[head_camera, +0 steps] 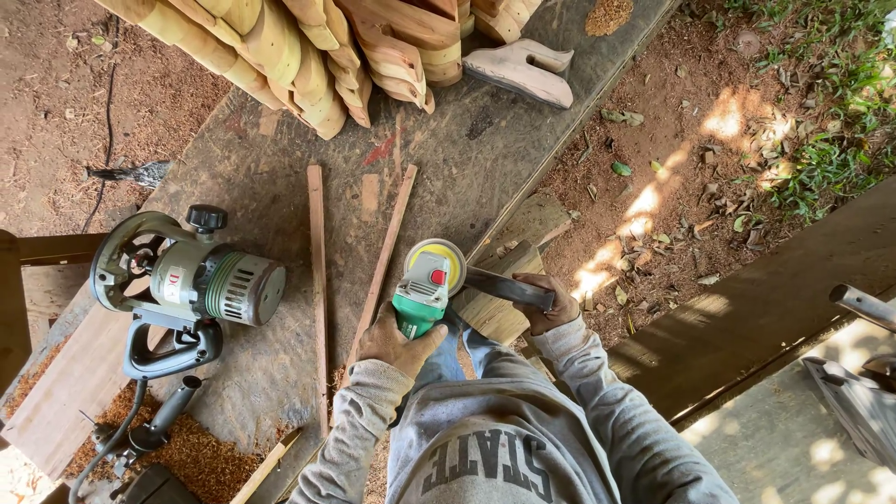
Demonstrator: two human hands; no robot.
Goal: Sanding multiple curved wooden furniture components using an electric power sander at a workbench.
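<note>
Head view, looking down on a person in a grey sweatshirt working at a low plywood table (pixel 280 364). The left hand (pixel 397 343) is wrapping its grip closed around the green body of an angle grinder (pixel 425 289), whose round yellow-rimmed disc guard is lying just beyond the fingers. The right hand (pixel 549 308) is closing its grip on one end of a flat dark metal blade (pixel 504 287); the free end of the blade is reaching across toward the grinder's disc, and whether the two are touching cannot be told. Beneath the right grip, pale wooden offcuts (pixel 509 313) are lying at the table's edge.

Just to the left of the left grip, two thin wooden strips (pixel 318 280) are resting on the table, one running straight away from the person and the other slanting toward the grinder. Well to the left of both grips, a larger green and grey power tool (pixel 187 275) with a black knob and black handle is lying on its side, its cable trailing into sawdust (pixel 201 457). Far beyond the grips, a stack of curved, shaped wooden pieces (pixel 327 47) is leaning at the table's far end. To the right of the right grip, bare soil with dry leaves (pixel 672 168) is lying in patches of sunlight.
</note>
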